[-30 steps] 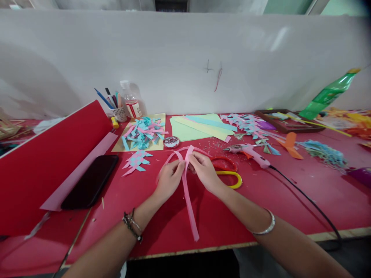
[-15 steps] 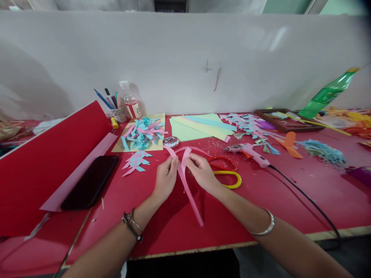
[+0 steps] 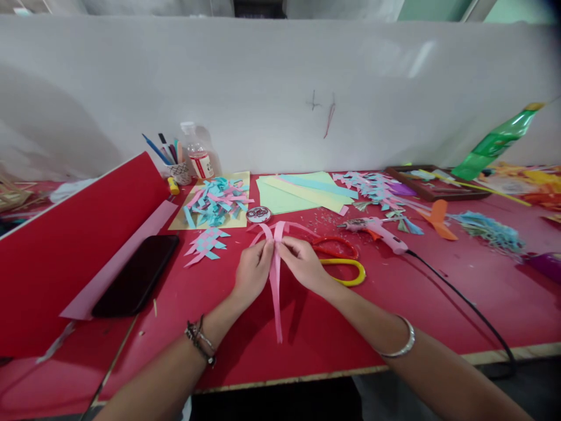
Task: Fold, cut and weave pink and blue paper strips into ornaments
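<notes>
Pink paper strips [image 3: 275,280] hang down between my two hands, their upper ends looping over the fingertips. My left hand [image 3: 254,266] pinches the strips from the left, and my right hand [image 3: 302,261] pinches them from the right; the fingertips almost meet. Another pink strip [image 3: 300,228] curves behind the hands on the red table. Scissors with one red and one yellow handle [image 3: 350,272] lie just right of my right hand, their blades hidden. Left of my left hand lies a woven pink and blue paper piece [image 3: 208,244].
A phone [image 3: 138,275] and a red board [image 3: 83,251] occupy the left. Blue and pink strips [image 3: 217,202] are heaped at the back beside a round tin [image 3: 258,214]. On the right are a corded glue gun [image 3: 377,230], a tray [image 3: 464,190] and a green bottle [image 3: 495,143].
My hands have come closer together on the pink strips. The hanging ends have swung left and now point nearly straight down. Other things stay where they were.
</notes>
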`<action>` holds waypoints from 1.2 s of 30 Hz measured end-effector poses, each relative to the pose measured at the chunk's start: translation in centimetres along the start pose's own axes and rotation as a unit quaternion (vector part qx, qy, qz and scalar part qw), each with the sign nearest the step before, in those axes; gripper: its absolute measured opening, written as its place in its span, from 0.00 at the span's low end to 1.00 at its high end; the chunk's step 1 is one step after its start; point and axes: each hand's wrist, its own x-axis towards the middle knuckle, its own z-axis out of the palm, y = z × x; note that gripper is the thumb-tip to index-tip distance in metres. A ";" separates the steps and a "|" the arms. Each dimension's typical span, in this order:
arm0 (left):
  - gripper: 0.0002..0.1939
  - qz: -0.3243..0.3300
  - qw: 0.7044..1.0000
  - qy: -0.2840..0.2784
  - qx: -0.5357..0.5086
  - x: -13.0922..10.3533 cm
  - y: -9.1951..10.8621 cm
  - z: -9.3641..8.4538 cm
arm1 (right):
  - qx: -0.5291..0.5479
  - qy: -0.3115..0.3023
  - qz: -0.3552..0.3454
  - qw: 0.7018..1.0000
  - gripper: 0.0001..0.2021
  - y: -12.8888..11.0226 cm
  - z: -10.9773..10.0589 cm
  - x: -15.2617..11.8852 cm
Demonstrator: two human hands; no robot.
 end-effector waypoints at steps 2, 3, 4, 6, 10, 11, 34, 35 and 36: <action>0.17 -0.008 1.000 0.022 -0.010 0.0 0.2 0.0 | 0.010 0.005 0.016 1.000 0.14 0.1 0.0 0.0; 0.17 -0.014 0.999 0.031 -0.014 0.0 0.2 0.0 | 0.019 0.009 0.027 0.999 0.14 0.1 0.0 0.1; 0.17 -0.019 0.999 0.033 -0.019 0.0 0.3 0.1 | 0.029 0.015 0.037 0.999 0.14 0.1 0.0 0.1; 0.17 -0.019 0.999 0.006 -0.031 0.0 0.3 0.2 | 0.053 0.035 0.051 0.997 0.14 0.1 0.0 0.2; 0.17 -0.001 0.998 -0.058 -0.022 0.1 0.2 0.3 | 0.087 0.059 0.057 0.993 0.14 0.0 -0.1 0.4; 0.17 -0.003 0.999 -0.053 -0.006 0.2 0.1 0.3 | 0.087 0.056 0.059 0.993 0.14 0.0 0.0 0.4; 0.19 0.006 0.999 -0.020 0.029 0.0 0.4 0.1 | 0.079 0.011 0.044 0.996 0.13 -0.1 0.0 0.2; 0.19 0.007 0.999 -0.015 0.034 0.0 0.4 0.1 | 0.068 0.007 0.039 0.997 0.13 -0.1 0.0 0.1; 0.19 0.008 0.999 -0.011 0.037 0.0 0.4 0.1 | 0.059 0.006 0.036 0.998 0.13 0.0 0.1 0.1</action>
